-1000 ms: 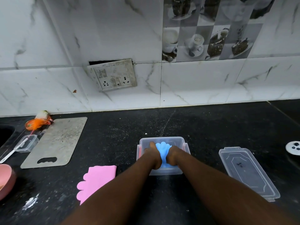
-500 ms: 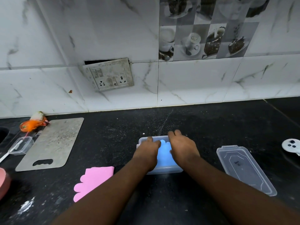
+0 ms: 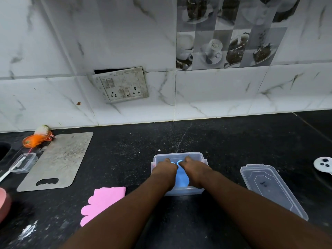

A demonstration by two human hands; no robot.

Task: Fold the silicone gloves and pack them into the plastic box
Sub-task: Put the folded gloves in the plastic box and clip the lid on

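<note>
A clear plastic box stands on the black counter in front of me. A blue silicone glove lies inside it, mostly covered by my hands. My left hand and my right hand both reach into the box and press flat on the blue glove, fingers pointing to the far wall of the box. A pink silicone glove lies folded on the counter to the left of the box, untouched. The box's clear lid lies to the right.
A grey cutting board lies at the left, with a small clear container and an orange scrubber beside it. A pink bowl edge shows at far left, a white round object at far right. The tiled wall carries a socket plate.
My right hand has dropped from the box's far rim down into the box. Both hands now press on the blue glove side by side.
</note>
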